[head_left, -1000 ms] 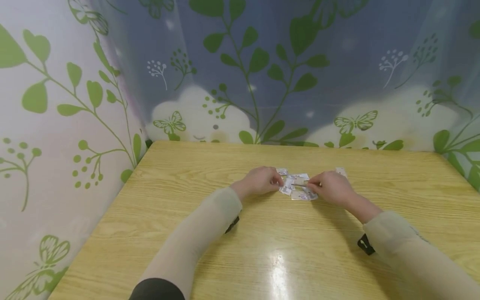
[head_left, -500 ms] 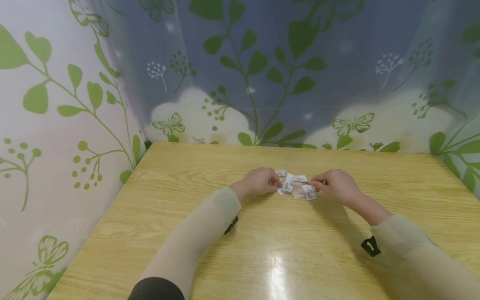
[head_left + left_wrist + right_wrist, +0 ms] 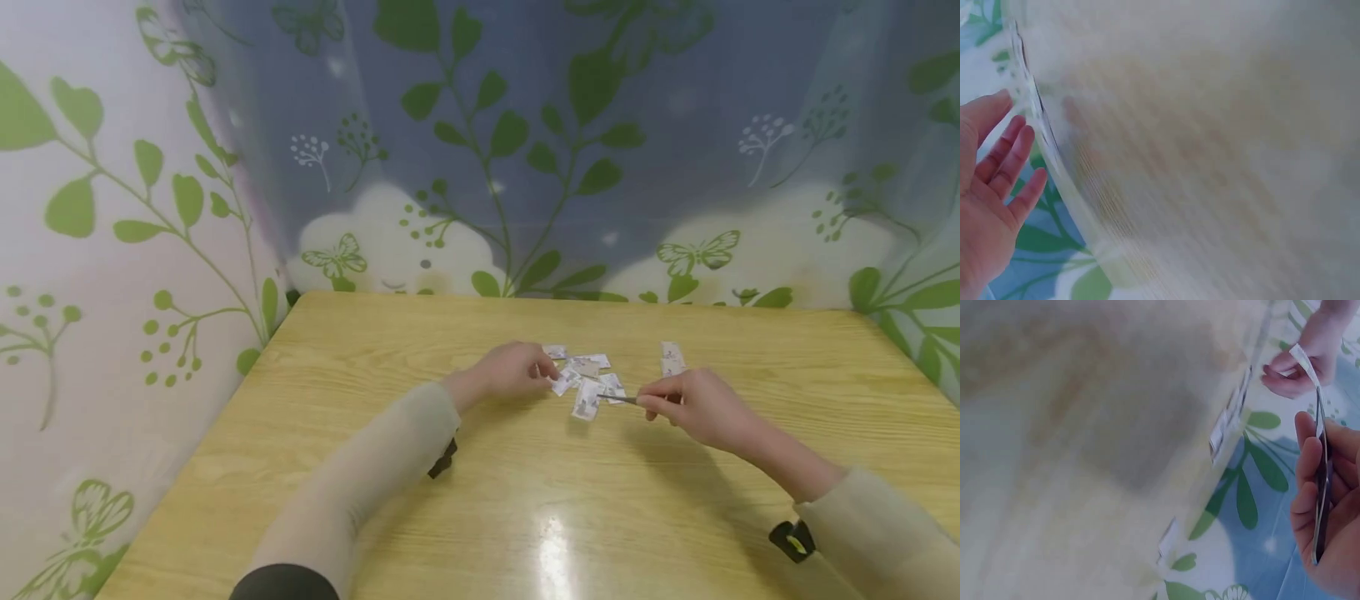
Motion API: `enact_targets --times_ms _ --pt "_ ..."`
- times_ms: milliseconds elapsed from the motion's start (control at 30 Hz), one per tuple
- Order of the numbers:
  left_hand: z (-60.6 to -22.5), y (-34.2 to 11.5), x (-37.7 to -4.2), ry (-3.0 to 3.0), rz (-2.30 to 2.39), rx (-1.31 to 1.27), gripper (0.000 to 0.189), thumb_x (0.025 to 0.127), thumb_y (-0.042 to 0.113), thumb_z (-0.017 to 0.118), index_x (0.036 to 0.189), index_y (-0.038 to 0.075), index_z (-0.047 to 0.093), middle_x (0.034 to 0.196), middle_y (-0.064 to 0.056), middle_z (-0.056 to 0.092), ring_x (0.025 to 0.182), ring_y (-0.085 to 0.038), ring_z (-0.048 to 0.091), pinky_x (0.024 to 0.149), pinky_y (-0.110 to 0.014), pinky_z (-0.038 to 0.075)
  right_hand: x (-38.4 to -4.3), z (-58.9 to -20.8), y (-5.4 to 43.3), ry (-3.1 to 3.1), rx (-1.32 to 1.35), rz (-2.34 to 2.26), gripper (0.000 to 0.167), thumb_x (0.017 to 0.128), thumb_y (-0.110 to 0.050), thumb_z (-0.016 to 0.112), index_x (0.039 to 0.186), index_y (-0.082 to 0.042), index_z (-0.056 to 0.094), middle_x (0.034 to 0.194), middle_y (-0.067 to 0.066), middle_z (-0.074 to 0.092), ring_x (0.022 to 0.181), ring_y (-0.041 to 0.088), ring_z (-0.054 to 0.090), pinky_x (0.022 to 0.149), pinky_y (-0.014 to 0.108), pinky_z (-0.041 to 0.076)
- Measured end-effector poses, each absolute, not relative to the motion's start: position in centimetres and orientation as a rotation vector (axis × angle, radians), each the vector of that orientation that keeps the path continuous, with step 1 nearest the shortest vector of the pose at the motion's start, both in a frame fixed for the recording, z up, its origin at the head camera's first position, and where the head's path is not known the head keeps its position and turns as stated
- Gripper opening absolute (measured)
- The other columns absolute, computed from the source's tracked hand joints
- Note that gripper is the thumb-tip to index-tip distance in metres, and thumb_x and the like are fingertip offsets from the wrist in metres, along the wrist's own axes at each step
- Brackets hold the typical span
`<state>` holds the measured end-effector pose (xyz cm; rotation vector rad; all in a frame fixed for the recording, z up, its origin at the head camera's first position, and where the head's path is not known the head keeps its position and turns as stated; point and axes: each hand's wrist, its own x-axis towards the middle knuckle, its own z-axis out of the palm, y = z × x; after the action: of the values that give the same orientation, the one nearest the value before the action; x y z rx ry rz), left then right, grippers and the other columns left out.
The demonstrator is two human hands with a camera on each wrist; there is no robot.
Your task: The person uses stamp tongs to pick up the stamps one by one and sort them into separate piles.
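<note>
Liable to nudge the loose pile, or to drop the lifted slip.
With the left hand [image 3: 517, 371] just beside, could shove the pile of paper slips [image 3: 588, 367] apart by brushing low; could lose the lifted slip [image 3: 587, 400], in front of the pile, through a slackened or twisted pinch on the tweezers [image 3: 622, 400]; could catch the slips set apart [image 3: 672, 360] by drawing the right hand [image 3: 697, 404] back too low. At left, reaching in with fingers loosely bent and spread, apparently holding nothing; impossible to tell whether touching the nearest slip. At right, pinching the tweezers between thumb and fingers, pointing the tips leftward above the table [image 3: 487, 533], gripping the slip near one edge.
</note>
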<state>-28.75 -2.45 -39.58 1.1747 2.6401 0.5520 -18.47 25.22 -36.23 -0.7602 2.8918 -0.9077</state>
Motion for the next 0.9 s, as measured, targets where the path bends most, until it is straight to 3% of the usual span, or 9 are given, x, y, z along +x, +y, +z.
enact_targets --times_ms 400,533,767,900 --pt "-39.1 -3.0 -23.8 2.441 0.677 1.287 0.004 0.09 0.017 0.07 0.094 0.017 0.07 0.093 0.012 0.063 0.082 -0.001 0.057 0.075 -0.017 0.046 -17.8 -38.4 23.8 2.772 -0.886 -0.835 0.014 0.094 -0.017 0.065 0.094 -0.009 0.077 0.074 -0.01 0.067 0.056 -0.001 0.045 0.052 0.023 0.04" --pt "-39.6 -2.4 -23.4 2.435 0.621 1.281 0.008 0.088 0.02 0.073 0.094 0.018 0.068 0.091 0.013 0.062 0.083 0.0 0.056 0.075 -0.015 0.045 -18.3 -38.8 23.3 2.774 -0.932 -0.778 0.014 0.093 -0.017 0.065 0.094 -0.01 0.078 0.077 -0.009 0.069 0.057 -0.002 0.045 0.055 0.023 0.041" --pt "-40.4 -1.8 -23.6 2.5 0.522 1.286 0.012 0.084 0.025 0.076 0.091 0.02 0.068 0.087 0.014 0.059 0.082 -0.001 0.053 0.074 -0.016 0.043 -18.9 -39.2 23.0 2.778 -0.98 -0.718 0.014 0.094 -0.015 0.065 0.084 -0.017 0.075 0.065 -0.014 0.06 0.053 -0.001 0.04 0.052 0.023 0.038" --pt "-40.5 -1.7 -23.5 2.53 0.501 1.258 0.013 0.083 0.027 0.077 0.089 0.021 0.068 0.086 0.014 0.058 0.081 -0.002 0.052 0.073 -0.016 0.042 -18.7 -39.4 22.9 2.807 -0.988 -0.702 0.012 0.093 -0.016 0.066 0.086 -0.016 0.076 0.073 -0.012 0.066 0.058 -0.002 0.047 0.055 0.023 0.042"
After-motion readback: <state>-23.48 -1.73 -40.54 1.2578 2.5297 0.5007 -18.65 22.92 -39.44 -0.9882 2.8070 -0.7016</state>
